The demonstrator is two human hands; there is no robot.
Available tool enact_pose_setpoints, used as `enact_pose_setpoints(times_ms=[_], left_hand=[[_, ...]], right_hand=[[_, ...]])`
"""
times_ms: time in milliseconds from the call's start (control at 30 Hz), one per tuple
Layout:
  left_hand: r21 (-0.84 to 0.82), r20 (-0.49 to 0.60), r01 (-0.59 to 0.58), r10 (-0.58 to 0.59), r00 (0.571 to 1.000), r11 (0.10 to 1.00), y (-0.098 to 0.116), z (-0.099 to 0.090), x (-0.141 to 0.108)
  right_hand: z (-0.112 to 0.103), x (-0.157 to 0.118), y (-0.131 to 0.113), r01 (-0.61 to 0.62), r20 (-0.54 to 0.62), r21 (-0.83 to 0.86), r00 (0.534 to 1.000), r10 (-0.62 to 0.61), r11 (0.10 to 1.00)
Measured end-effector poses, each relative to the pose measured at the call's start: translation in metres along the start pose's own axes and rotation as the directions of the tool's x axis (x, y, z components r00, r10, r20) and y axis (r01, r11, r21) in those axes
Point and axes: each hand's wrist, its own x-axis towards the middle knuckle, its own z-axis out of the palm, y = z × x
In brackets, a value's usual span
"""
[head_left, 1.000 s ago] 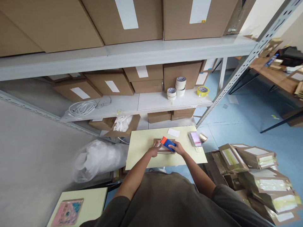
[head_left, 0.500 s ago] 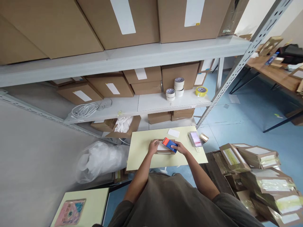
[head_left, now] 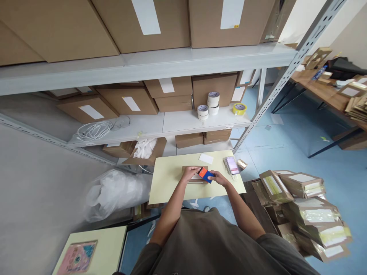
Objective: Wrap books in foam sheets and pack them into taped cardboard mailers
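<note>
My right hand (head_left: 218,178) is closed around the blue end of a small blue-and-orange box (head_left: 205,175), holding it tilted above the table. My left hand (head_left: 189,174) has its fingertips together at the box's orange end, where a dark strip shows; whether that end is open I cannot tell. Under both hands lies a brown cardboard box (head_left: 194,181) with a white label, partly hidden by my left hand and the small box. It rests on a pale yellow table (head_left: 166,187).
A white card (head_left: 206,158) and a blurred-out phone-like thing (head_left: 231,165) lie on the table. Shelving (head_left: 183,126) behind carries cartons, tape rolls (head_left: 213,100) and a coiled white cable (head_left: 94,130). Taped parcels (head_left: 309,210) are piled at the right, and a plastic-wrapped bundle (head_left: 117,193) stands left.
My left hand has moved from the cardboard box to the small box's orange end. The small box has turned slightly, and a dark strip now shows at that end. The view has shifted slightly.
</note>
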Motion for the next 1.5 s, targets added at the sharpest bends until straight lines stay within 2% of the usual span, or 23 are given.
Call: enact_pose_setpoints(times_ms=[100,300,400,633,800,967,1100,1200,1367,1500], left_hand=[[-0.01,0.005,0.048,-0.048,0.999,0.999,0.002,0.006,0.0],[-0.031,0.095,0.085,-0.082,0.992,0.996,0.002,0.013,-0.004],[-0.028,0.097,0.061,-0.058,0.994,0.998,-0.001,0.017,-0.006],[0.01,0.02,0.015,-0.015,1.0,1.0,-0.005,0.025,-0.001],[-0.012,0.047,0.009,-0.008,0.999,1.0,-0.008,0.024,-0.001],[0.033,0.062,-0.066,0.064,0.996,0.997,-0.008,0.023,0.001],[0.182,-0.016,-0.147,0.152,0.988,0.972,-0.003,0.022,0.001],[0.278,-0.08,-0.161,0.19,0.979,0.947,0.002,0.018,-0.001],[0.252,-0.234,-0.179,0.239,0.942,0.951,0.009,0.01,-0.007],[0.242,-0.296,-0.169,0.238,0.925,0.955,0.013,0.007,-0.012]], right_hand=[[-0.004,-0.006,0.003,0.0,0.007,-0.005,1.0,0.0,1.0],[-0.011,-0.012,0.01,-0.041,0.026,0.03,0.999,0.04,0.999],[-0.013,-0.014,0.009,-0.049,0.043,0.035,0.998,0.048,0.998],[-0.014,-0.012,0.006,-0.035,0.039,0.003,0.999,0.034,0.999],[-0.013,-0.01,0.011,-0.022,0.049,0.035,0.999,0.02,0.999],[-0.012,-0.013,0.011,-0.034,0.045,0.058,0.998,0.032,0.998],[-0.008,-0.015,0.006,-0.041,0.015,0.028,0.999,0.041,0.999],[-0.006,-0.013,0.0,-0.052,-0.018,0.015,0.998,0.052,0.999],[-0.011,-0.009,-0.018,-0.059,-0.037,-0.018,0.998,0.059,0.998],[-0.017,-0.007,-0.037,-0.052,-0.011,-0.075,0.999,0.052,0.996]])
